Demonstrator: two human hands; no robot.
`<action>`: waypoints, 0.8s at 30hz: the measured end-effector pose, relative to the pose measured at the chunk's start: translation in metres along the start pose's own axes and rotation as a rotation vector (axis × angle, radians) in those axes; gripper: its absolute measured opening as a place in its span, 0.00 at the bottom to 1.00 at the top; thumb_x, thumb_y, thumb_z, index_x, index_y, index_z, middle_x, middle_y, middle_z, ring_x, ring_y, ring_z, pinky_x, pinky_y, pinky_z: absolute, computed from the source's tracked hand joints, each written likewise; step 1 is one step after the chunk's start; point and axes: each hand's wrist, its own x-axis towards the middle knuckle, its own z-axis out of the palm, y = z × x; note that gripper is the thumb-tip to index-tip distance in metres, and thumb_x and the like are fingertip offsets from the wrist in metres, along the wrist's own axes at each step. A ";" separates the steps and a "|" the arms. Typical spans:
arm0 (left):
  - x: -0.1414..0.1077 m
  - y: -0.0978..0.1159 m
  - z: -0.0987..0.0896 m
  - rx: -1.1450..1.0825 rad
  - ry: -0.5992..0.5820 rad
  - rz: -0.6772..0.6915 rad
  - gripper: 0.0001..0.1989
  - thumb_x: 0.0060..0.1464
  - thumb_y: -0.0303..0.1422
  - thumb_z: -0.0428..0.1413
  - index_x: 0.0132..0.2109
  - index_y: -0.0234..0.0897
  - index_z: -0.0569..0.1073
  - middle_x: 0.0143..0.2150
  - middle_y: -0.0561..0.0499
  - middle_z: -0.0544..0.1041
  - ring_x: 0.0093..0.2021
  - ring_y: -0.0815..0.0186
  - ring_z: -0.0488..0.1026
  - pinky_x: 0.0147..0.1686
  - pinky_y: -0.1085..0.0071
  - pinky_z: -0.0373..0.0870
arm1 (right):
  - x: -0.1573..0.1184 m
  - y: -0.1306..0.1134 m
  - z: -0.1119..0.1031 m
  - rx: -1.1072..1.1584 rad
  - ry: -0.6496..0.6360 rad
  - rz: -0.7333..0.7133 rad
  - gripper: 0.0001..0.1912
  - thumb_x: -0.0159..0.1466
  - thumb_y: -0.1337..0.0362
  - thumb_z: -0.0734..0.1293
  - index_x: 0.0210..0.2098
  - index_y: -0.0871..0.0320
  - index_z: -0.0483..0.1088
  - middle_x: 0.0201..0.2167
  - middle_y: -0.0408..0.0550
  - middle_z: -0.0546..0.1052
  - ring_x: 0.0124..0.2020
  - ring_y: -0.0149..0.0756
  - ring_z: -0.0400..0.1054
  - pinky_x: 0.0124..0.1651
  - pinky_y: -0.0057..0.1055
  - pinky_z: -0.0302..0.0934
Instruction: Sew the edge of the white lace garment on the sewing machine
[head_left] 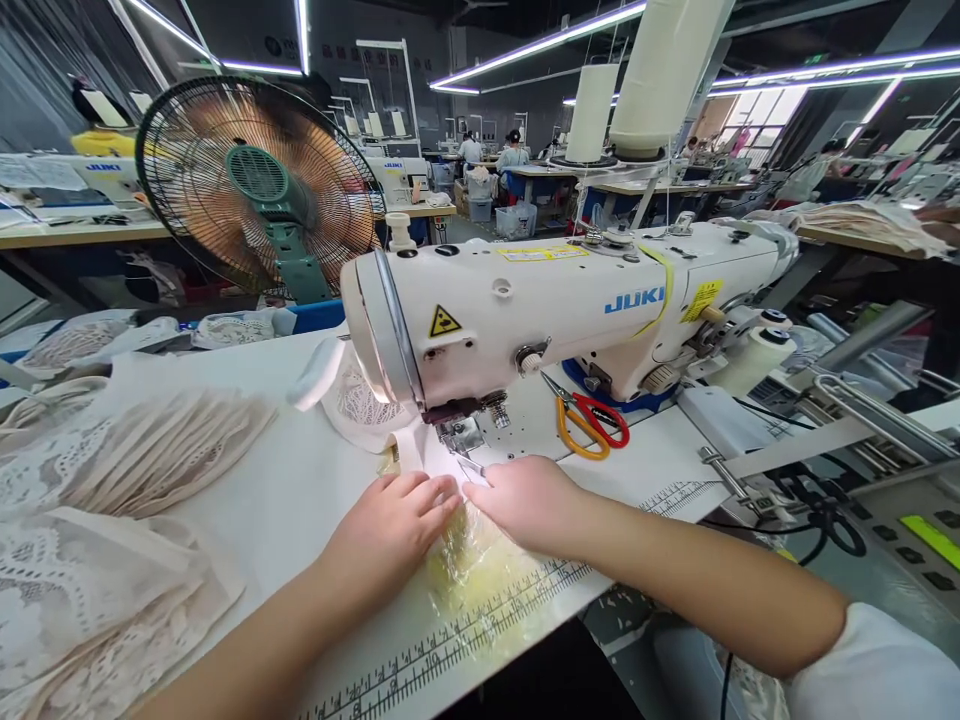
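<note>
At the needle end of a white sewing machine (465,310), my left hand (394,525) presses with bent fingers on pale fabric (411,446). Beside it, my right hand (525,500) is closed, thumb and fingers together near the presser foot; a small metal tool (469,463) shows at its fingertips. The fabric runs under the machine head, and a lace piece (364,400) lies behind it. Clear plastic film (480,570) with a yellow tint covers the table edge below my hands.
Scissors with orange and red handles (592,420) lie right of the needle area. Stacked lace pieces (165,450) cover the table's left side. A large fan (259,180) stands behind. Thread cones (592,115) rise above the machine. Other people sit in the background.
</note>
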 end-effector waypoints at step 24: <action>0.015 -0.047 0.011 0.078 -0.048 -0.002 0.19 0.60 0.28 0.41 0.52 0.39 0.73 0.49 0.44 0.77 0.44 0.58 0.73 0.43 0.61 0.69 | 0.000 -0.004 0.007 0.047 0.018 0.029 0.10 0.53 0.73 0.63 0.36 0.57 0.65 0.25 0.44 0.69 0.24 0.32 0.61 0.22 0.28 0.39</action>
